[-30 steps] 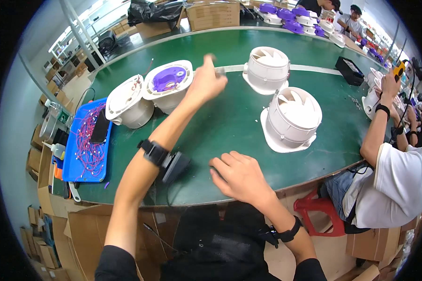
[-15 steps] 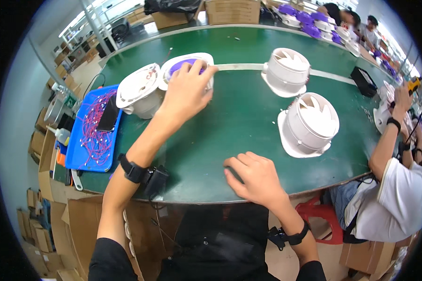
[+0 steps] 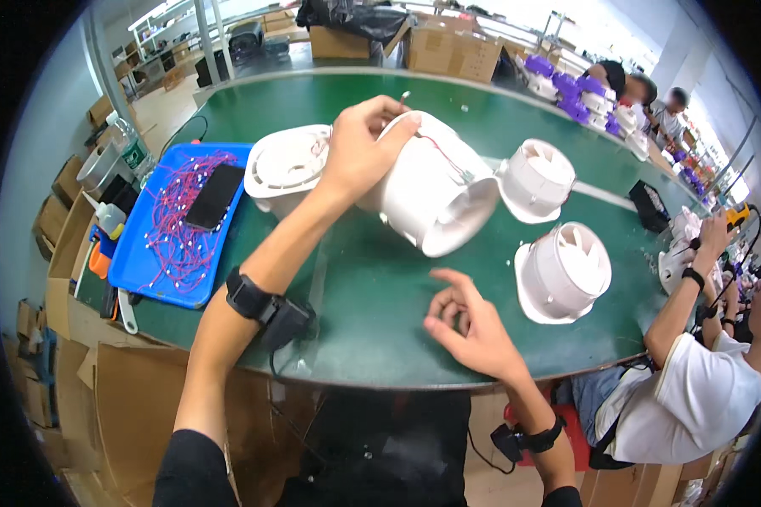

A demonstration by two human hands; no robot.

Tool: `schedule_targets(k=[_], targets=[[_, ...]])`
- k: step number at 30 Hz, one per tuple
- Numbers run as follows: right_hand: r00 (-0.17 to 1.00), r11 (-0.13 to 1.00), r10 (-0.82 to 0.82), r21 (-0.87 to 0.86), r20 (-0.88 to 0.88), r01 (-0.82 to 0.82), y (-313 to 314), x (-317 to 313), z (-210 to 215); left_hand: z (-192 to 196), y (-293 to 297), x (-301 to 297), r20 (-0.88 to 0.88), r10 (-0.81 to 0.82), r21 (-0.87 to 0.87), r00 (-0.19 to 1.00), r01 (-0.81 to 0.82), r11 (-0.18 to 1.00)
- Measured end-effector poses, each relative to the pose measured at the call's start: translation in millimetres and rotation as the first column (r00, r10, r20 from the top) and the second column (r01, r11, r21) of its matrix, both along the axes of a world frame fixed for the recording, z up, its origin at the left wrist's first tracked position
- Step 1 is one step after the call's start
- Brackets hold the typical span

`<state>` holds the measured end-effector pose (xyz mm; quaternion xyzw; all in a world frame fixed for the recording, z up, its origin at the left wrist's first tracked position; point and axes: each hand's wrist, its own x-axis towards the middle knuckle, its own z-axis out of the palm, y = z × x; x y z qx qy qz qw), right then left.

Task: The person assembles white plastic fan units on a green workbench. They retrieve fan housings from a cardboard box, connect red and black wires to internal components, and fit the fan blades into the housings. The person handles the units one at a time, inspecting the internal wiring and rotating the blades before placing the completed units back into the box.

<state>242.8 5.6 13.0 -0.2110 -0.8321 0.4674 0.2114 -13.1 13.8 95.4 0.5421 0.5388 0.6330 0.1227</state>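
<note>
My left hand [image 3: 365,152] grips the flanged end of a white plastic fan housing [image 3: 423,198], held tilted above the green table. Its round open end points down to the right, and a thin wire with a small connector runs along its side. Directly left of it stands another white housing [image 3: 289,165], partly behind my left forearm. My right hand [image 3: 469,325] holds nothing; its fingers are apart and loosely bent, below the tilted housing. To the right, two more white housings with fan blades inside, a farther one [image 3: 537,180] and a nearer one [image 3: 564,272], stand upright.
A blue tray [image 3: 127,270] at the left holds tangled red wires and a black phone [image 3: 214,196]. A bottle [image 3: 127,144] stands beyond it. A black box [image 3: 648,205] lies at the right, near a co-worker in a white shirt [image 3: 693,397]. Cardboard boxes [image 3: 452,52] stand behind the table.
My left hand has lifted the housing from beside its neighbour and tipped it over to the right. My right hand has risen off the table, its fingers more curled. The view has shifted.
</note>
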Motion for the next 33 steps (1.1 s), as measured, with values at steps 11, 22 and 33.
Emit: schedule_targets(k=[11,22,33], targets=[[0.876,0.968,-0.169,-0.244,-0.452,0.061,51,-23,10,-44,-16,27,0.773,-0.291,0.046,0.563,0.408,0.912],[0.953,0.989,-0.013,-0.144,-0.302,-0.032,70,-60,16,-102,-23,-2,0.723,-0.143,-0.05,0.676,0.258,0.965],[0.857,0.903,-0.25,-0.429,-0.451,0.038,101,-69,-4,-102,-30,5,0.185,-0.129,-0.225,0.974,0.169,0.959]])
